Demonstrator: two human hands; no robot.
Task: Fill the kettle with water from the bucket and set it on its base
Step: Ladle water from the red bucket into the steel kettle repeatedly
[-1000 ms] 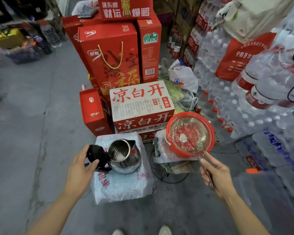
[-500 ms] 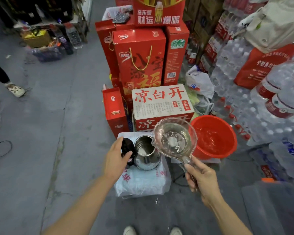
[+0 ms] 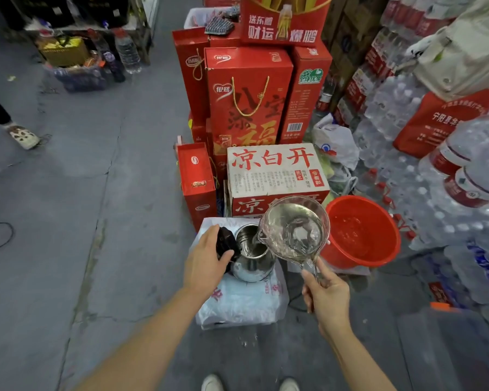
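Note:
A steel kettle (image 3: 251,263) with its black lid flipped open stands on a white sack (image 3: 243,303) on the floor. My left hand (image 3: 206,261) holds the kettle's black handle and lid. My right hand (image 3: 326,297) grips the handle of a clear plastic ladle (image 3: 294,232) full of water, tilted with its spout over the kettle's mouth; water runs into the kettle. The red bucket (image 3: 362,232) with water in it stands to the right of the kettle. No kettle base shows.
Red gift boxes (image 3: 246,100) and a white carton (image 3: 277,176) are stacked just behind the kettle. Packs of bottled water (image 3: 435,193) fill the right side. Grey concrete floor stretches to the left, where another person's shoe (image 3: 23,136) stands. My shoes (image 3: 251,383) show at the bottom edge.
My right hand carried the full ladle from over the bucket leftward to the kettle and tipped it. My left hand closed on the kettle's handle and lid.

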